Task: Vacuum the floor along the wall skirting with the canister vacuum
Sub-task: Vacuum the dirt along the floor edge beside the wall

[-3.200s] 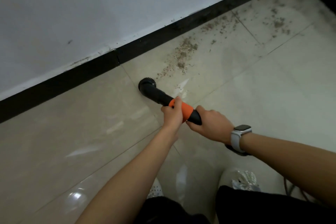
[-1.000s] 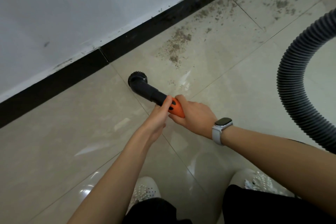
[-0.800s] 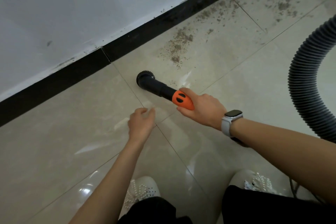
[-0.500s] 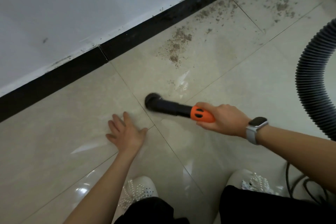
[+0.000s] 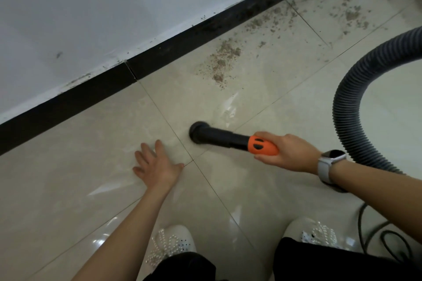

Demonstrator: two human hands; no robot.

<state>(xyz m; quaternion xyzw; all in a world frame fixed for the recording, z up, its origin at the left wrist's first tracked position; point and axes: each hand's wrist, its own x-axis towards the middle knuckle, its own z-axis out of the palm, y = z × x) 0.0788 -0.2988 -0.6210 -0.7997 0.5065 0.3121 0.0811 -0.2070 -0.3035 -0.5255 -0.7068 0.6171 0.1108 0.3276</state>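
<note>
The right hand (image 5: 287, 153) grips the stiff, probably light nozzle (image 5: 219, 138) at its orange handle; the left hand (image 5: 157, 164) rests flat, fingers spread, on the floor (image 5: 68, 189).

No readable text, label, brand or number shows anywhere

Black vacuum nozzle (image 5: 213, 137) with orange grip lies low, round head on beige floor tile (image 5: 91, 155), apart from black skirting (image 5: 68, 100); grey ribbed hose (image 5: 349, 98) arcs behind.
</note>
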